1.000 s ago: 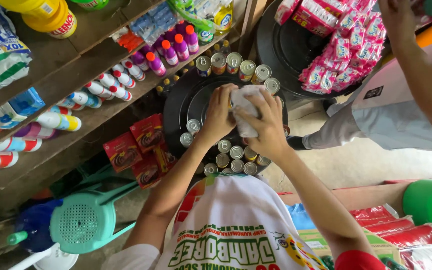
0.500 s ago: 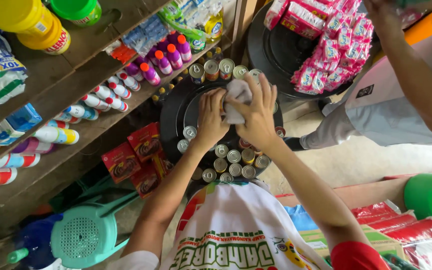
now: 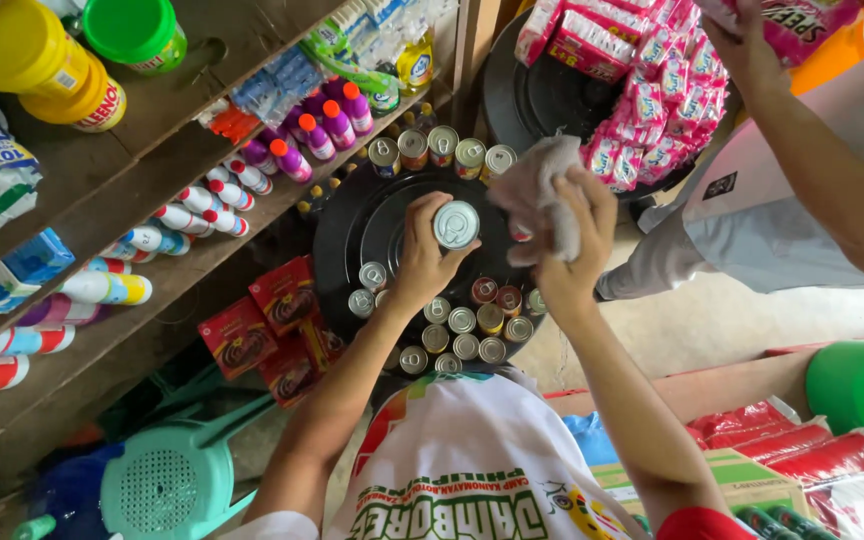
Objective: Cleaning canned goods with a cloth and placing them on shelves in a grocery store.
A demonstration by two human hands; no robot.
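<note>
Closest in, the person's white printed shirt [image 3: 462, 470] fills the bottom of the view, with both bare forearms reaching up from it. Just beyond the shirt, a cluster of small tins [image 3: 464, 335] stands upright on the near edge of a round black tray [image 3: 347, 235], their silver tops showing. Above them the left hand [image 3: 420, 255] has its grip closed around one can [image 3: 456, 224], lifted clear of the others with its silver lid facing the camera. Beside it, the right hand [image 3: 572, 245] has its grip closed on a grey rag [image 3: 542, 195], bunched and held near the can but apart from it. A row of five more cans [image 3: 442, 150] lines the far rim of the tray. Left of the tray lie red packets [image 3: 262, 330], and a teal stool [image 3: 177, 485] sits below. Wooden shelves [image 3: 162, 160] on the left carry bottles with purple caps [image 3: 302, 140] and yellow tubs [image 3: 37, 60]. Further right, another person's arm [image 3: 812, 150] reaches over pink sachets [image 3: 642, 90] on a second black tray.
</note>
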